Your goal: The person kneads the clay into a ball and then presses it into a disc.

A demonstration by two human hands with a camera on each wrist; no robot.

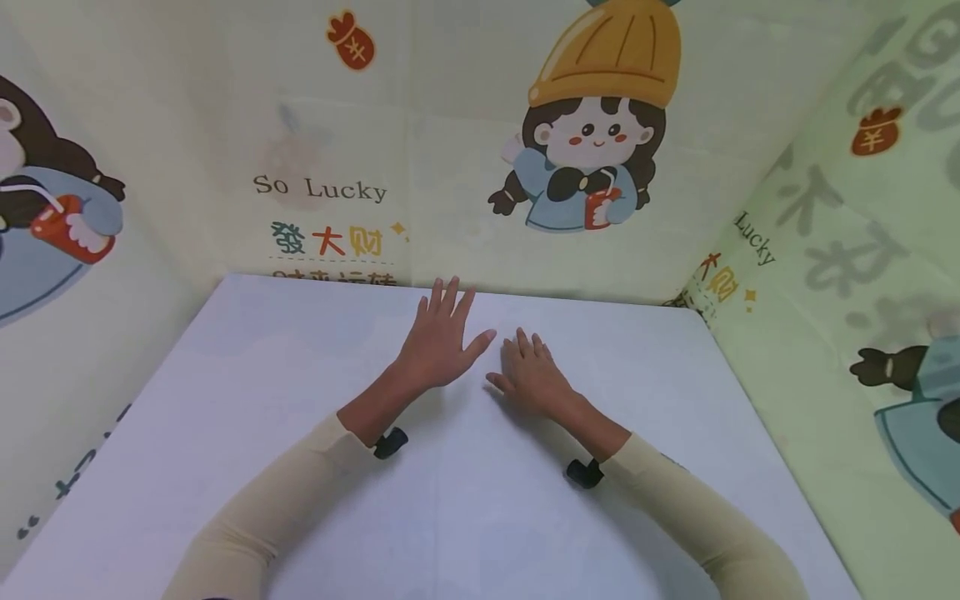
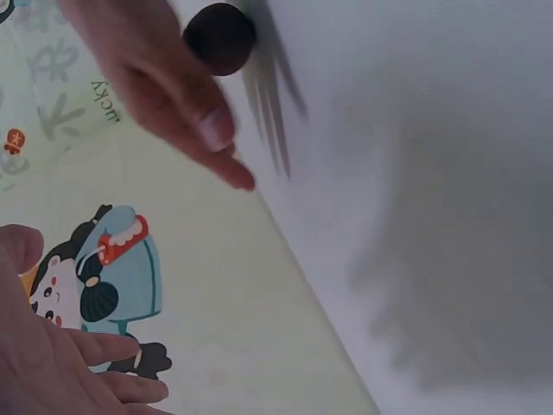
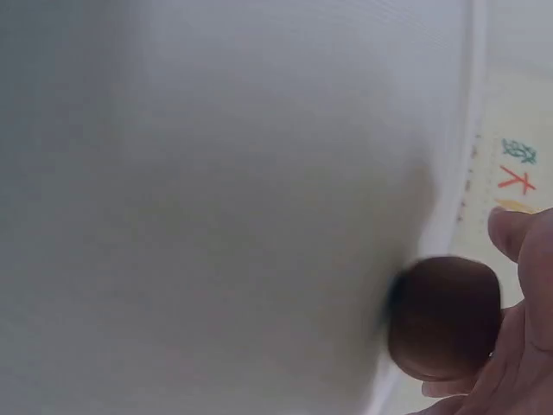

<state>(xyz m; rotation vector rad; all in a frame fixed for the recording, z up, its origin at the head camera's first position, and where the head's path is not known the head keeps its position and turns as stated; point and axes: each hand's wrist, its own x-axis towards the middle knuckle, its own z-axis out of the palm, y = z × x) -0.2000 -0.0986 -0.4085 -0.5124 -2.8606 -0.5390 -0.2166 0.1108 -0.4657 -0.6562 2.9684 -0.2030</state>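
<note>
In the head view my left hand (image 1: 437,343) is raised near the table's far edge, fingers spread and straight, holding nothing. To its right and nearer me, my right hand (image 1: 534,380) hovers or rests low over the white table (image 1: 420,517), fingers extended. A dark brown, rounded object (image 3: 445,318), blurred, shows in the right wrist view between that hand's thumb and fingers, near the palm. The left wrist view shows a dark round shape (image 2: 219,39) beside the right hand's thumb. From the head view the object is hidden. Whether it touches palm or table I cannot tell.
Pale printed cloth walls (image 1: 450,150) enclose the table at the back and on both sides. A small black wrist camera (image 1: 391,443) sits under the left wrist, another black camera (image 1: 584,473) under the right.
</note>
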